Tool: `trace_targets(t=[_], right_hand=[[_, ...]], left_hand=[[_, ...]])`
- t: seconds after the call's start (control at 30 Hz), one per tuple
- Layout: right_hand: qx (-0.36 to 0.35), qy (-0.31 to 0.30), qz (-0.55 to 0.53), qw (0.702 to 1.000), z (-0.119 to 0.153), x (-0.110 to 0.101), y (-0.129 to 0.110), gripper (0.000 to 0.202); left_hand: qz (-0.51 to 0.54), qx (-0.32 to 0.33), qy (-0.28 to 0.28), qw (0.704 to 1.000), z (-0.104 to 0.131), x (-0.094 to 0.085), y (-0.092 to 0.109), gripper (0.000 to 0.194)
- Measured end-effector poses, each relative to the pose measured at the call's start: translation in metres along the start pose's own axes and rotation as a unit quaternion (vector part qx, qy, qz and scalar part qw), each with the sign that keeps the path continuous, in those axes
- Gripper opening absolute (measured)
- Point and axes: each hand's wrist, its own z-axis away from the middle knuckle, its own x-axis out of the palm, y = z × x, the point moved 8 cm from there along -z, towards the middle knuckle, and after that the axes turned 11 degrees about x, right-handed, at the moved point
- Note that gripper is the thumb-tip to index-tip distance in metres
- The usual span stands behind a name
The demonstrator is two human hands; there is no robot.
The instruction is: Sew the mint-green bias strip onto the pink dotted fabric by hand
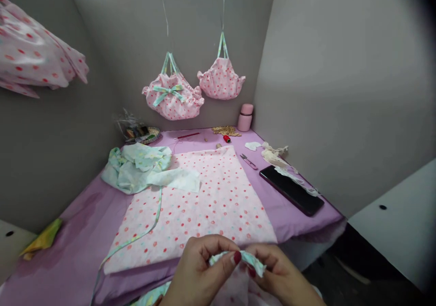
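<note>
Mint-green fabric strip sits between the two hands at the near edge of the table, and on my feed it looks folded or gathered along its length, its right end loose and uneven. My left hand pinches it between thumb and fingers; my right hand grips it close beside — I cannot tell whether a needle is hidden there. Pale pink fabric hangs below, though I can't make out whether it joins the strip. I judge this piece to be midway: shaped by the fingers, not yet finished at its end. Two spotted pouches hang on the back partition, apparently complete with green straps, one carrying a bow. By contrast, the spotted cloth lies flat and the green cloth is heaped on its far left corner, so both seem left to be worked. A purple tablecloth covers the surface; on it I see snips, a red spool, a phone partly under lace, and — against the back — a pink flask. Grey panels enclose the table left, right and behind.
</note>
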Motion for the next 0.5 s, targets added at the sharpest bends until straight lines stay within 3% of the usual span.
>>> trace_targets(t=[0.1, 0.3, 0.5], right_hand=[[-0.013, 0.01, -0.002, 1.0, -0.002, -0.004, -0.001, 0.034], [-0.019, 0.145, -0.052, 0.988, 0.006, -0.056, 0.003, 0.031], [-0.066, 0.308, 0.02, 0.949, 0.016, -0.111, 0.001, 0.032]], left_hand=[[-0.017, -0.003, 0.004, 1.0, 0.002, -0.003, -0.002, 0.02], [-0.014, -0.004, 0.002, 1.0, 0.004, -0.004, -0.003, 0.019], [-0.013, -0.006, -0.002, 1.0, 0.005, -0.004, -0.001, 0.02]])
